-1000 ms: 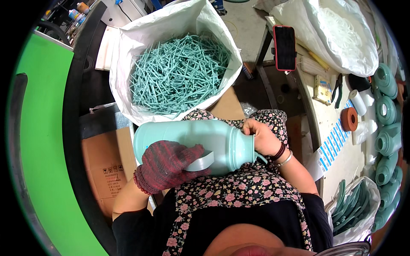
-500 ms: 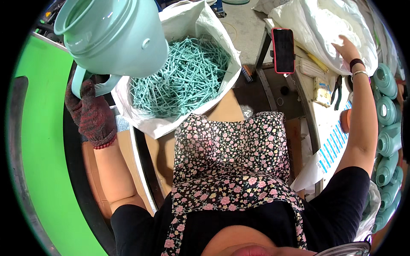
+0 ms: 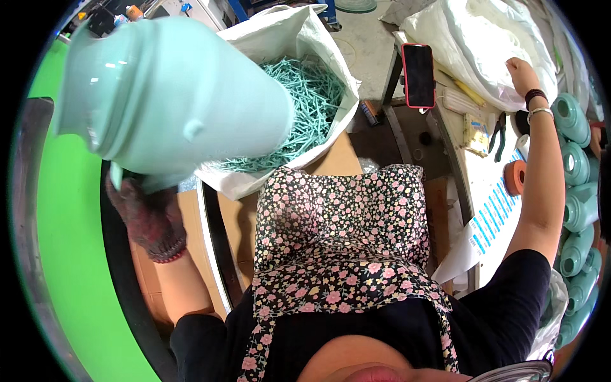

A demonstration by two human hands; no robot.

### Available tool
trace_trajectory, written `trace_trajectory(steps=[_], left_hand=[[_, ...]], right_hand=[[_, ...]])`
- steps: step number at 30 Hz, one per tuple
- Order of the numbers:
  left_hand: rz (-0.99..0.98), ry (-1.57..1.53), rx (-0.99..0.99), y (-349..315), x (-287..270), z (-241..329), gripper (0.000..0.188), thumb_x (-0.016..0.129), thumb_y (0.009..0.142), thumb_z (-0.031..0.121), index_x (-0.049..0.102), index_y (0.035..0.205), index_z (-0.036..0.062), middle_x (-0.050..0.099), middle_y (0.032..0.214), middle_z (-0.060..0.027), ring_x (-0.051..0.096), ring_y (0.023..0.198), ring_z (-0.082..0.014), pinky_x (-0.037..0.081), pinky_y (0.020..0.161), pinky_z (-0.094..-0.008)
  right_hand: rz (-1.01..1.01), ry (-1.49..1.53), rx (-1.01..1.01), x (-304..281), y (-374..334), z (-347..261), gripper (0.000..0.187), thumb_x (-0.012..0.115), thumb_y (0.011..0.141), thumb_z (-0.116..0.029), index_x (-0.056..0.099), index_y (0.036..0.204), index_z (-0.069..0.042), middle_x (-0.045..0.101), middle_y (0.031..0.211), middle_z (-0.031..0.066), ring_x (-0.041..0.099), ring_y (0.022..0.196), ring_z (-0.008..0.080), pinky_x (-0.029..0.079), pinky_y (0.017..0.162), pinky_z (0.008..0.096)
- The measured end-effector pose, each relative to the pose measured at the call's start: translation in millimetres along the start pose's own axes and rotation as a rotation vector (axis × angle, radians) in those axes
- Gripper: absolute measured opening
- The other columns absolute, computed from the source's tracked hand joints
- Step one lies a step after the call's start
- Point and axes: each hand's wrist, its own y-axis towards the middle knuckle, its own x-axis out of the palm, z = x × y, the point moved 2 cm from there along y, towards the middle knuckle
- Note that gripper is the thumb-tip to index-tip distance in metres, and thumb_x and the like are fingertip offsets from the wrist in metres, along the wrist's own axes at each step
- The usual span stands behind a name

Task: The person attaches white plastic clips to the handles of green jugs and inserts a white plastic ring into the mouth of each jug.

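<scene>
My left hand [image 3: 147, 219], in a dark red-and-grey knitted glove, grips the handle of a mint-green plastic jug [image 3: 184, 102]. The jug is raised and tipped on its side, mouth to the left, its edges smeared by motion. Behind and below it stands a white sack [image 3: 334, 48] full of thin mint-green plastic strips [image 3: 312, 95], partly hidden by the jug. At the far right my bare right hand [image 3: 523, 76] is closed at a translucent white bag [image 3: 445, 32] with white pieces in it; what its fingers hold does not show.
A red-cased phone [image 3: 419, 76] stands upright by the right-hand bench. On that bench lie green-handled pliers [image 3: 498, 137], a roll of orange tape [image 3: 514, 177] and a printed sheet [image 3: 477, 235]. Several mint-green jug bodies [image 3: 576, 162] are stacked at far right. A green surface [image 3: 76, 242] runs along the left.
The jug has swung right and nearer, tipping further onto its side, and my left hand has come slightly down and right. The fingers of my right hand, spread before, have closed.
</scene>
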Motion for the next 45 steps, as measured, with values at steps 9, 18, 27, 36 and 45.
trace_trajectory(steps=[9, 18, 27, 36, 45], left_hand=[[-0.675, 0.18, -0.549, -110.0, 7.0, -65.0, 0.041, 0.074, 0.083, 0.019, 0.057, 0.116, 0.0035, 0.064, 0.105, -0.0111, 0.062, 0.098, -0.0262, 0.05, 0.089, -0.0375], [-1.283, 0.279, 0.351, -51.7, 132.5, -8.3, 0.081, 0.087, 0.056, 0.043, 0.056, 0.121, 0.0072, 0.059, 0.121, -0.0162, 0.055, 0.114, -0.0383, 0.041, 0.1, -0.053], [-1.367, 0.501, 0.669, -56.1, 152.6, -10.9, 0.054, 0.074, 0.067, 0.053, 0.065, 0.097, 0.009, 0.061, 0.116, -0.015, 0.061, 0.107, -0.0334, 0.051, 0.083, -0.0423], [-1.353, 0.663, 0.697, -71.7, 148.1, -2.9, 0.041, 0.07, 0.069, 0.05, 0.067, 0.08, 0.0102, 0.06, 0.121, -0.0118, 0.061, 0.108, -0.029, 0.052, 0.081, -0.04], [-1.392, 0.336, 0.379, -85.6, 142.0, -18.4, 0.056, 0.072, 0.077, 0.031, 0.057, 0.126, 0.0078, 0.056, 0.129, -0.0149, 0.055, 0.118, -0.0342, 0.041, 0.103, -0.0436]], right_hand=[[-0.169, 1.064, -0.253, -6.4, -177.1, -188.2, 0.021, 0.062, 0.094, -0.017, 0.063, 0.11, -0.004, 0.061, 0.088, -0.0023, 0.054, 0.077, 0.0069, 0.047, 0.072, 0.0231], [-0.094, 1.154, -0.6, -16.3, -261.0, -262.6, 0.013, 0.06, 0.087, -0.009, 0.069, 0.093, -0.001, 0.059, 0.074, 0.0101, 0.054, 0.065, 0.0201, 0.043, 0.06, 0.032], [-0.072, 0.665, -1.057, -91.2, -288.4, -265.3, 0.015, 0.067, 0.065, -0.011, 0.064, 0.079, -0.005, 0.057, 0.085, 0.0085, 0.055, 0.069, 0.0272, 0.046, 0.06, 0.0373], [-0.019, 0.369, -0.997, -81.2, -318.4, -272.5, 0.024, 0.066, 0.063, -0.012, 0.06, 0.085, -0.005, 0.048, 0.074, 0.0049, 0.052, 0.068, 0.0222, 0.046, 0.057, 0.0341], [-0.404, 0.092, -1.204, -92.5, -310.2, -287.3, 0.015, 0.061, 0.067, -0.016, 0.062, 0.078, -0.007, 0.051, 0.074, 0.0047, 0.057, 0.07, 0.0214, 0.049, 0.057, 0.0342]])
